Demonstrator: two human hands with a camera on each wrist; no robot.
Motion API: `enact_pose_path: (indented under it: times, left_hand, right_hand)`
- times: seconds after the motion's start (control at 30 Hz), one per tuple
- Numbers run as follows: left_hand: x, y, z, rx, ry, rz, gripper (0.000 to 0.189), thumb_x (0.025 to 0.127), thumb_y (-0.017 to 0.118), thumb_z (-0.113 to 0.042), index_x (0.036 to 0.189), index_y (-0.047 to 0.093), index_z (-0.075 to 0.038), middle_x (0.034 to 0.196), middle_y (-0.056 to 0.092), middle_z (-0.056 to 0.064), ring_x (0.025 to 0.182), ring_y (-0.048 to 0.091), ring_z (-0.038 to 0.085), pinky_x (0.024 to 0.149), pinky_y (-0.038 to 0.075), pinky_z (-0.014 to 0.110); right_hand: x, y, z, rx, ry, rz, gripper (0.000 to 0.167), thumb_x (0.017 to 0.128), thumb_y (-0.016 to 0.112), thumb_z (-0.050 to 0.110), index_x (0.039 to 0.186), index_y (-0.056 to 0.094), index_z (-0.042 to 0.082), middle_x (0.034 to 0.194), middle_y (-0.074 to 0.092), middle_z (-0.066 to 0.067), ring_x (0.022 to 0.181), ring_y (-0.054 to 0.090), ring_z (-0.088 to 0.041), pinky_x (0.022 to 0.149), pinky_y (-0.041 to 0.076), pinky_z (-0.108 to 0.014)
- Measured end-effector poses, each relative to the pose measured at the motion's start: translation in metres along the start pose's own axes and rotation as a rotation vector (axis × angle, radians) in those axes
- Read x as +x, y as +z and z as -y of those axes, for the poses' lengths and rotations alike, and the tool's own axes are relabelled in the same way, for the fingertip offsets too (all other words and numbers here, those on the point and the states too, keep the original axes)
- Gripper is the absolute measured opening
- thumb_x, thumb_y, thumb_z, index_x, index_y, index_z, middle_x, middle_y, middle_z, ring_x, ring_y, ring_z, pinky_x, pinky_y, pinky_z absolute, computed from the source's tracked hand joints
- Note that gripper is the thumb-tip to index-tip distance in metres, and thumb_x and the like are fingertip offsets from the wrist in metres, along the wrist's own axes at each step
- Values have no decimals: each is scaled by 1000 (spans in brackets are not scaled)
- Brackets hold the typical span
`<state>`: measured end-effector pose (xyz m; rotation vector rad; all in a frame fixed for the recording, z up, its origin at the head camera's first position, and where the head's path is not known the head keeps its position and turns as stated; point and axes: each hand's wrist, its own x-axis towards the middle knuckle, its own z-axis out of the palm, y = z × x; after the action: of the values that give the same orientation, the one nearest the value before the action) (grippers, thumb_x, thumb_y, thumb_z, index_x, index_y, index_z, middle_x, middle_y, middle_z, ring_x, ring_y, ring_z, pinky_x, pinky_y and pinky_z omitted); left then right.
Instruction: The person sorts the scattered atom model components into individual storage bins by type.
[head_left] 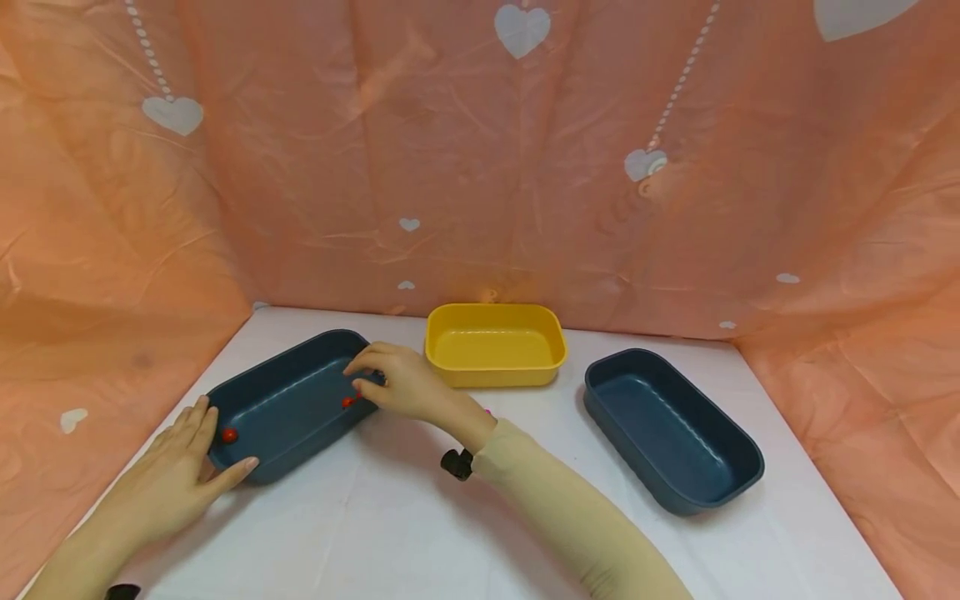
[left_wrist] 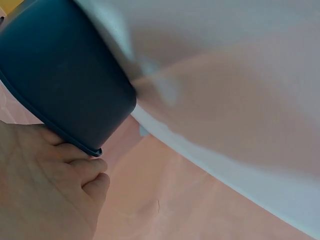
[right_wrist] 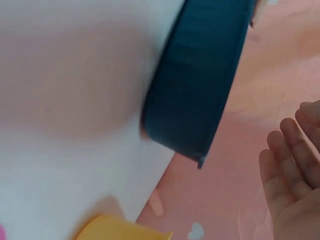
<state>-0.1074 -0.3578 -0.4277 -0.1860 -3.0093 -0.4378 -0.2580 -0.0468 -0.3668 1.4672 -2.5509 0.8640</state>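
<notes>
1. Fingers of the left hand (head_left: 168, 479) lie extended against the left blue tray (head_left: 296, 408), thumb apart.
2. The right hand (head_left: 405, 383) is over that tray's other end, thumb and forefinger apart near small red pieces (head_left: 348, 402).
3. A red ball (head_left: 229, 435) lies inside, near the left hand.
4. A yellow tray (head_left: 495, 379) stands on the table (head_left: 375, 533).

Dark blue on left tray (head_left: 292, 417) and right tray (head_left: 667, 425), yellow on middle tray (head_left: 495, 347), red on small balls (head_left: 229, 435), white on tablecloth (head_left: 390, 517), cream on sleeve (head_left: 577, 504), orange-pink with white hearts (head_left: 522, 30) on backdrop (head_left: 517, 167)
</notes>
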Motion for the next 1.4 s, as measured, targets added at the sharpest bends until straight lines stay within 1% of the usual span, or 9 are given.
enact_pose_path:
  times: [0.17,0.27,0.47,0.6,0.73,0.87,1.0,1.23,1.4]
  left_hand:
    - [0,2,-2,16,54,-83,97,101,64,-47,151,24,25,162,13,44,154,6,56,124,-18,38]
    - [3,1,-8,23,84,-124,95,100,66,-45,152,25,22,163,16,41,155,10,52,124,-17,30]
    - [15,-2,-35,13,96,-126,97,101,64,-48,156,21,18,167,13,35,157,8,47,127,-12,37]
    - [30,-5,-57,1,120,-130,97,101,63,-50,158,20,16,168,14,33,158,10,46,129,-4,44]
    - [46,-5,-78,-13,150,-141,94,102,61,-50,158,22,14,169,14,31,157,13,47,129,4,50]
    - [61,-4,-97,-14,176,-139,90,103,61,-49,159,24,12,170,16,27,156,18,47,128,12,54]
    - [76,-1,-115,-9,186,-119,90,103,60,-50,159,26,11,170,18,26,156,20,46,125,19,59]
    - [105,8,-142,2,181,-73,89,102,61,-51,160,28,7,170,19,24,157,20,44,125,19,60]
    - [125,18,-159,16,208,-64,89,101,61,-53,161,29,4,170,20,22,157,21,42,126,17,59]
  right_hand:
    - [-15,-6,-9,100,9,-101,23,99,71,11,121,75,7,119,71,-6,104,66,-21,90,54,-24]
    - [-25,-11,-16,140,25,-150,24,98,72,9,121,74,5,118,71,-8,103,67,-23,90,57,-31]
    - [-48,-23,-28,204,116,-216,23,99,69,8,122,74,5,120,72,-8,106,69,-25,93,59,-33]
    - [-65,-31,-39,209,164,-247,21,99,70,8,119,74,4,119,71,-8,106,69,-27,91,59,-34]
    - [-82,-35,-50,221,203,-259,22,98,71,6,119,73,1,121,71,-10,106,69,-31,89,60,-40]
    - [-97,-38,-59,233,261,-254,24,98,71,8,121,72,0,119,71,-9,102,68,-26,88,60,-41]
    - [-109,-40,-65,240,325,-257,25,98,71,9,122,72,2,116,71,-7,98,67,-22,87,59,-36]
    - [-127,-39,-75,240,402,-262,25,97,73,9,121,73,2,113,71,-9,94,64,-20,86,59,-31]
    - [-139,-37,-80,233,397,-245,25,96,74,8,120,74,1,111,70,-9,90,64,-19,84,59,-31]
